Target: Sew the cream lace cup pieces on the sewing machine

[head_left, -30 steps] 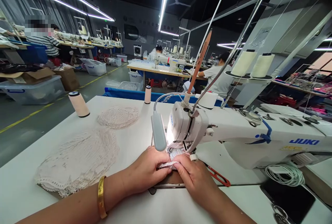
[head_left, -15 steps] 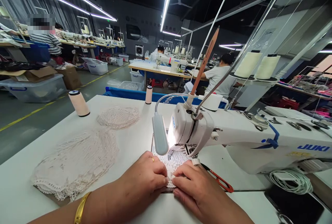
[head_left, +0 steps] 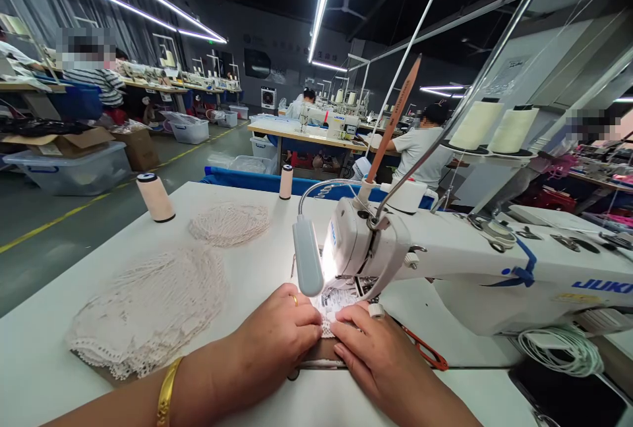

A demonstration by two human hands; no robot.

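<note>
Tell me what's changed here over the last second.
A second ago, the left hand and right hand pinched a raised lace strip; now the lace piece lies flatter between them. Since half a second ago, it and both hands have slid forward toward the sewing machine, uncovering more of the brown plate. The lace stacks and peach thread cones stayed put.

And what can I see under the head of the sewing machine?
Under the sewing machine head lies white lace, touched at its near edge by the left hand and right hand. Both hands cover part of it; the needle tip cannot be made out.
</note>
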